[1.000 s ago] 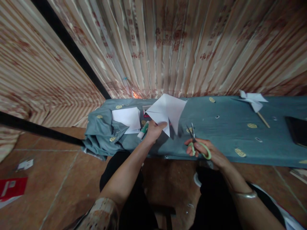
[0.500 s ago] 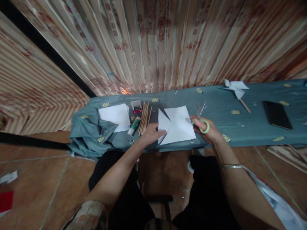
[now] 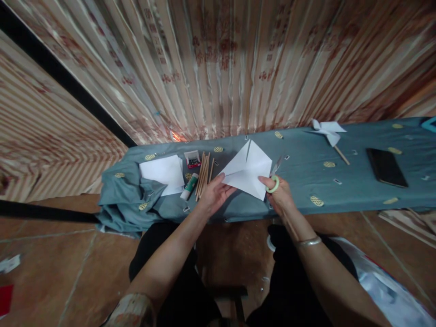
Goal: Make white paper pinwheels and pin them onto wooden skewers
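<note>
Between my hands is a white sheet of paper [image 3: 252,170], turned cornerwise, with slits cut in from its corners. My left hand [image 3: 216,193] pinches its left corner, thumb on top and fingers beneath. On the right edge, the thumb of my right hand [image 3: 278,193] presses the paper. That same hand carries scissors with pale green handles [image 3: 273,184], looped around its fingers; their blades point away from me and are partly behind the paper. A bundle of thin wooden sticks [image 3: 203,175] lies just left of the paper, with a green-and-white glue stick [image 3: 189,186] beside it.
A small red box [image 3: 192,160] of pins sits behind the glue stick, near a stack of white paper [image 3: 163,172]. At right lie a paper pinwheel on a stick [image 3: 329,131] and a dark phone [image 3: 386,167]. Patterned curtains [image 3: 218,68] hang behind the cloth-covered bench [image 3: 299,168].
The paper has been rotated so a corner points away from me. My right hand has moved left onto the paper, its scissors now nearer the sheet's edge.
</note>
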Motion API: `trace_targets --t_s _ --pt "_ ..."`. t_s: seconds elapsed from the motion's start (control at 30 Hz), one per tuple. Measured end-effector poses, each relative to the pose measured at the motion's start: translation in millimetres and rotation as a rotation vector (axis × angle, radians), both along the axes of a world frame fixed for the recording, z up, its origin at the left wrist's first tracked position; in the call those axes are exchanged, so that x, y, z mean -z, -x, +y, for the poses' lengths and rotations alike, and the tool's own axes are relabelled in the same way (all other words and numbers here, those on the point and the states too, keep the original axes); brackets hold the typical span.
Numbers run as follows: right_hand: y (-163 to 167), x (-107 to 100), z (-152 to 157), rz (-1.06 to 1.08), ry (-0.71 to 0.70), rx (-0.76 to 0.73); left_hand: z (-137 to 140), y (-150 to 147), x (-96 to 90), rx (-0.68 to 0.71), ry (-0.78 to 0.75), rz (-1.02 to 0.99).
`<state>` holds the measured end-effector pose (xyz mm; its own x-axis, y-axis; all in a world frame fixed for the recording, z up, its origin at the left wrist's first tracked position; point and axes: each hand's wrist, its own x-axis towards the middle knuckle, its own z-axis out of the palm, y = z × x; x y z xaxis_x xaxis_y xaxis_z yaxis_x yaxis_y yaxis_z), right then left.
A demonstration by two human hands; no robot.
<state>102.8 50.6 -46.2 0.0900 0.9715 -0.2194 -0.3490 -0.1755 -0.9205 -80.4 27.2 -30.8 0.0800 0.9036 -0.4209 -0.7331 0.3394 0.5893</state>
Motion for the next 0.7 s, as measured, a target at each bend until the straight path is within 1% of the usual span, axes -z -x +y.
trace_targets --t_s 0.13,0.2,0.3,0.4,0.53,0.6,0.7 --pt "14 4 1 0.051 -0.008 0.025 -3 -14 -1.8 0.021 0.05 -0.03" --pt "19 6 2 0.054 -0.004 0.018 -1 -20 -2.2 0.004 0.051 -0.032" --pt "26 9 2 0.015 0.023 0.003 5 -25 -1.7 -0.089 0.061 -0.035" --pt "29 9 0 -0.061 0.046 -0.039 12 -23 -0.6 -0.171 0.101 -0.021" --pt "24 6 -4 -0.223 0.027 -0.178 15 -12 -0.1 -0.232 0.105 0.013" --pt "18 5 -8 -0.269 -0.003 -0.292 15 -5 -0.6 -0.278 0.092 0.043" --pt "12 5 -16 -0.299 0.009 -0.488 16 5 -5.0 -0.32 0.111 0.069"
